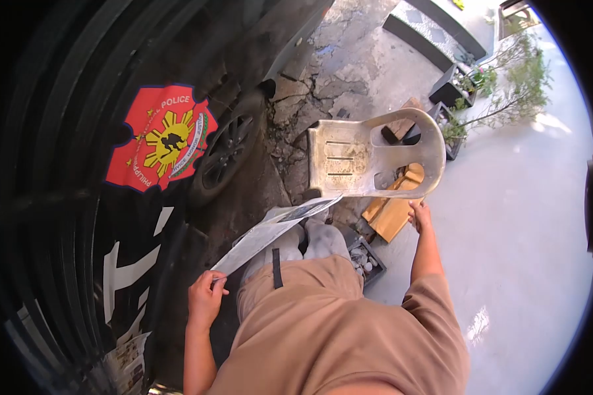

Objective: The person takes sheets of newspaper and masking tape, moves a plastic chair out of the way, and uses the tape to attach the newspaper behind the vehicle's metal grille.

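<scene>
My left hand (207, 297) pinches the near corner of a folded newspaper (263, 234), which stretches forward over my legs. The print on it is too small to read. At the backrest edge of a dirty, pale plastic armchair (339, 158), my right hand (420, 216) has its fingers curled, closed on the rim. The seat is stained brown and has several slots. Just beyond that hand, partly under the chair's back, lies a wooden piece (392, 214).
On the left stands a dark vehicle with a wheel (227, 151) and a red police emblem (161, 138). Cracked concrete (323, 72) runs ahead. Planters (451, 85) with shrubs and a box of white stones (366, 260) line the pale wall (507, 217).
</scene>
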A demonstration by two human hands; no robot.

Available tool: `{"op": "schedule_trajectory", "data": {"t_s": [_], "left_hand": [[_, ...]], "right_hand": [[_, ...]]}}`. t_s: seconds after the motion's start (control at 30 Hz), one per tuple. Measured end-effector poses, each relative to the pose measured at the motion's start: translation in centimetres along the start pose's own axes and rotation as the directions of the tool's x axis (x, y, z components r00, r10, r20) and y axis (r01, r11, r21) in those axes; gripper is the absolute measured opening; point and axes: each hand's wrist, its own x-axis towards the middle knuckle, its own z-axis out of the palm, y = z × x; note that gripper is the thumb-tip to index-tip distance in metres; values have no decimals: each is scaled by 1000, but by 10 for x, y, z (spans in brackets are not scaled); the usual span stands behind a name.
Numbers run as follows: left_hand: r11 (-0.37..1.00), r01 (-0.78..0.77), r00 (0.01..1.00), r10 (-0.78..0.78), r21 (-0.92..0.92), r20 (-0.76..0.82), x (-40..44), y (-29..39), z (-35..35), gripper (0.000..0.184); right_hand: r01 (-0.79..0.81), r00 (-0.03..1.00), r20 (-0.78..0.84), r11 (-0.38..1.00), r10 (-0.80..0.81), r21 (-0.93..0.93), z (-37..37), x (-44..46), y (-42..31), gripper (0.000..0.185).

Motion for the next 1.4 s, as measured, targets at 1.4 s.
{"op": "schedule_trajectory", "data": {"t_s": [1.4], "left_hand": [[992, 36, 999, -38, 117, 19, -19, 19, 32, 6]], "right_hand": [[70, 979, -202, 854, 42, 516, 105, -84, 60, 39]]}}
